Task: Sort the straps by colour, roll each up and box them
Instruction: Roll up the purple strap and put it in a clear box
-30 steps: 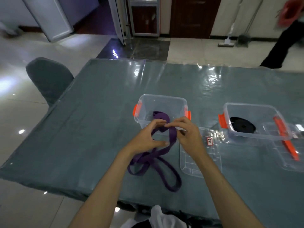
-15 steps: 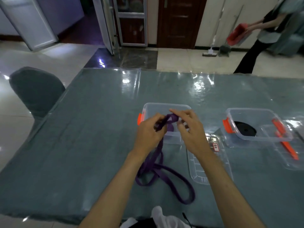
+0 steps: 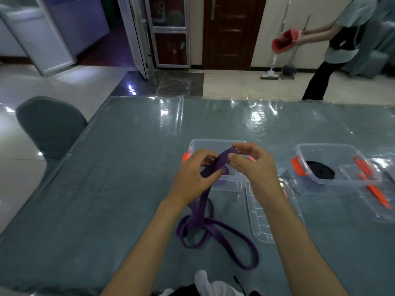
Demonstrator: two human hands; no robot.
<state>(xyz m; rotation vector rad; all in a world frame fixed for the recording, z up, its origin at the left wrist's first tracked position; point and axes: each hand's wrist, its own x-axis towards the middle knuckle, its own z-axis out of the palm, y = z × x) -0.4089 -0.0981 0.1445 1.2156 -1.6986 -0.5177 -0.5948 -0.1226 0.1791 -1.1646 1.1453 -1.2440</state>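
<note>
Hands point(image 3: 224, 167) pinch strap point(image 3: 215, 229) before box point(image 3: 213, 143)

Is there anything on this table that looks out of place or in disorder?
Only the purple strap looks untidy: its free part lies in crossed, tangled loops on the table while the left hand and right hand pinch its upper end. The black strap lies neatly coiled in the right box. Nothing looks spilled or damaged.
</note>
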